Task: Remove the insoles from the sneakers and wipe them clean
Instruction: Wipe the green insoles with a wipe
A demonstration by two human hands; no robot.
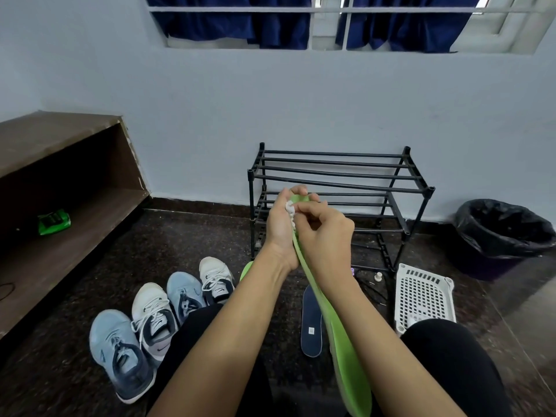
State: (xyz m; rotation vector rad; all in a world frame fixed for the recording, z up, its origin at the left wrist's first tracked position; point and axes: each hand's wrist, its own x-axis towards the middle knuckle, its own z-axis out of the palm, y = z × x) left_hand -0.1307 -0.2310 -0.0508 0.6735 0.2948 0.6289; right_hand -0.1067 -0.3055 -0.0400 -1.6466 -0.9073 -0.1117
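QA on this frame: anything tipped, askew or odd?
Only the basket: it lies tipped on the floor right of the rack, a grid face up. The sneakers stand upright in a row, the navy insole lies flat. Small bits by the rack's foot are too small to identify.

A long green insole (340,335) is held on edge, slanting from the lap up to both hands. The left hand (279,230) grips its upper end, and the right hand (325,233) pinches a crumpled white wipe (290,210) against it. A dark blue insole (311,323) lies flat on the floor beside it. The tip of a second green insole (247,270) shows left of the wrists. Further left, two pale blue sneakers (120,350) and two white sneakers (153,317) alternate in a row, laces up.
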